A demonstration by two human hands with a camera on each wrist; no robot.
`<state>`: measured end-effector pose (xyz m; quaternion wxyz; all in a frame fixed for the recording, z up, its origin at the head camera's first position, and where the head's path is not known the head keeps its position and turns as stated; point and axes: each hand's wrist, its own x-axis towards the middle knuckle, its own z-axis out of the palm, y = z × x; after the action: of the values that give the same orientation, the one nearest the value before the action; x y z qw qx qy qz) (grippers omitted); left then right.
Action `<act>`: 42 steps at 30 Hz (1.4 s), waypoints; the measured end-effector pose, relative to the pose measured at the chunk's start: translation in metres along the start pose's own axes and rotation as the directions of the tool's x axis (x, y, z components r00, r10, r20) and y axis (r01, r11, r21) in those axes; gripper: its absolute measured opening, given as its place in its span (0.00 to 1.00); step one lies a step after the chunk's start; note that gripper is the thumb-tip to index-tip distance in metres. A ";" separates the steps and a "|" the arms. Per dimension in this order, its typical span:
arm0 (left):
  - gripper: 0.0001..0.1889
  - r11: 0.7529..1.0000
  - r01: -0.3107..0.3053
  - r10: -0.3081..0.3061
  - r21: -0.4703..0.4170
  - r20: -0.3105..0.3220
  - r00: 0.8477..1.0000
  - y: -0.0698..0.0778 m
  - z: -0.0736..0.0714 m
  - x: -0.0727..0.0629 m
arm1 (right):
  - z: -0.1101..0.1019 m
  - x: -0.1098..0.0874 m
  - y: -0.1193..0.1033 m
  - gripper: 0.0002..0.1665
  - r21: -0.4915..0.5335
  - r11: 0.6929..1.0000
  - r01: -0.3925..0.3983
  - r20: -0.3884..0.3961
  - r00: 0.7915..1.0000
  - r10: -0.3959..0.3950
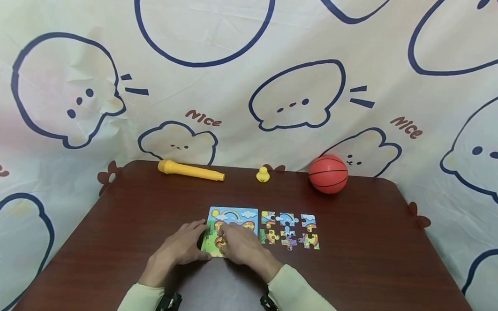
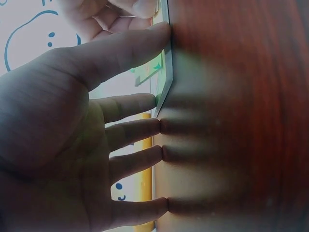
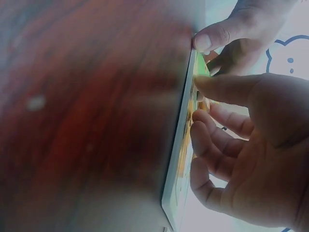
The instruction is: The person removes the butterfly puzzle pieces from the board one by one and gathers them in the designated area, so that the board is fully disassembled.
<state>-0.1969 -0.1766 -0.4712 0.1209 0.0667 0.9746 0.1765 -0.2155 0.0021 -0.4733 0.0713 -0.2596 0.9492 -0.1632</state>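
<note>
A picture puzzle board (image 1: pixel 234 215) with a rainbow and sun lies flat on the table, both hands at it. My left hand (image 1: pixel 183 244) braces its near left corner with thumb and index finger straight; in the left wrist view the other fingertips (image 2: pixel 155 153) rest on the table. A green piece (image 2: pixel 148 75) stands tilted at the board in that view. My right hand (image 1: pixel 244 245) bends over the board's middle. In the right wrist view its thumb and curled fingertips (image 3: pixel 199 133) come down on the picture; I cannot tell whether they pinch a piece.
Several loose jigsaw pieces (image 1: pixel 288 219) lie in two rows right of the board. Along the table's far edge are a yellow microphone-shaped toy (image 1: pixel 191 170), a yellow rubber duck (image 1: pixel 263 174) and a red ball (image 1: pixel 328 174). A printed cloth (image 1: pixel 235 93) hangs behind the table.
</note>
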 end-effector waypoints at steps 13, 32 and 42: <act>0.42 1.000 -0.007 0.007 0.004 0.008 1.000 0.000 0.000 0.001 | -0.002 -0.001 0.003 0.04 0.261 0.965 0.000 -0.057 0.998 0.016; 0.41 1.000 -0.009 0.009 -0.006 -0.007 1.000 0.001 0.000 -0.004 | -0.033 -0.034 0.042 0.03 0.333 0.943 0.000 -0.127 0.991 0.045; 0.42 1.000 -0.007 0.007 -0.023 -0.001 1.000 0.001 -0.002 -0.004 | -0.034 -0.050 0.059 0.03 0.316 0.949 0.007 -0.134 0.990 0.038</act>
<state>-0.1938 -0.1773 -0.4685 0.1207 0.0688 0.9723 0.1881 -0.2081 0.0845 -0.4595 0.0470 -0.2252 0.9155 -0.3302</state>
